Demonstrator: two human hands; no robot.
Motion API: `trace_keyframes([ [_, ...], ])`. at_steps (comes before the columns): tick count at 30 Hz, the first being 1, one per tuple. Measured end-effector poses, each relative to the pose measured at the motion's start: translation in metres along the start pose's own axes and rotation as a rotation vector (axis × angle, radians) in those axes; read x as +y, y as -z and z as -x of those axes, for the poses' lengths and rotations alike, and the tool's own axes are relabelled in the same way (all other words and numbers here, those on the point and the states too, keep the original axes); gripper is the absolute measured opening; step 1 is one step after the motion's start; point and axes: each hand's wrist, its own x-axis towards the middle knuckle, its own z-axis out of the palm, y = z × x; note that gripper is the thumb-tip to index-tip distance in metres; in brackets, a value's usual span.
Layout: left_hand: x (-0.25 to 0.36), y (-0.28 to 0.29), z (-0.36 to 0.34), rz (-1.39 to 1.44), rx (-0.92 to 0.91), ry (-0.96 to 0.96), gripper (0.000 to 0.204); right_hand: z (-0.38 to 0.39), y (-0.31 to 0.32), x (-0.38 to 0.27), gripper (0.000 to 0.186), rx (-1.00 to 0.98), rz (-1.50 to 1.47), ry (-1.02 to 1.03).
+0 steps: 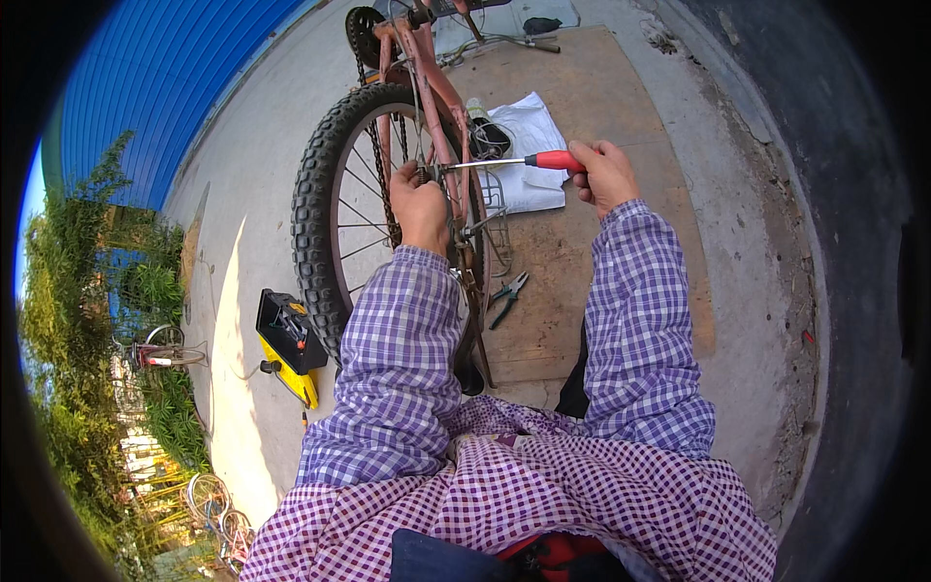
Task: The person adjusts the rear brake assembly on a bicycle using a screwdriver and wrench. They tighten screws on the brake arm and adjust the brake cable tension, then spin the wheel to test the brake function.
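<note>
My right hand [607,177] grips the red handle of a screwdriver [554,160]. Its thin metal shaft points left, and the tip meets the pink bicycle frame [441,102] beside the rear wheel. My left hand [420,211] is closed at that same spot, fingers curled in by the frame tubes and chain [390,209]; what they pinch is hidden. The knobby black tire [315,184] stands to the left of this hand, its spokes partly behind my wrist. A crank and chainring [365,37] show at the far end of the bicycle.
Pliers [508,299] lie on a brown board [621,194], near a white sheet [531,126] and a wire rack [497,228]. An open black and yellow toolbox [291,335] sits left of the wheel. Parked bicycles [208,500] and plants stand at the far left.
</note>
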Motion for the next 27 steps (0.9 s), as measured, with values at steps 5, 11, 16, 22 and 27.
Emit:
trace_keyframes([
  [5, -0.015, 0.011, -0.006, -0.158, -0.021, -0.018, 0.049, -0.002, -0.004, 0.014, 0.033, -0.007, 0.021, -0.010],
  [11, -0.027, 0.022, -0.003, -0.103, 0.023, -0.089, 0.049, 0.001, -0.005, 0.025, 0.032, -0.111, 0.006, -0.070],
  [16, -0.013, 0.023, -0.007, -0.043, -0.010, -0.029, 0.053, 0.002, 0.003, 0.018, 0.039, -0.416, 0.350, -0.103],
  [22, -0.005, 0.051, -0.012, 0.013, -0.005, 0.006, 0.053, 0.014, -0.023, 0.042, 0.037, -0.600, 0.429, -0.237],
  [27, 0.002, 0.093, -0.034, -0.097, 0.025, -0.096, 0.051, 0.032, -0.073, 0.064, 0.030, -0.563, 0.066, -0.237],
])
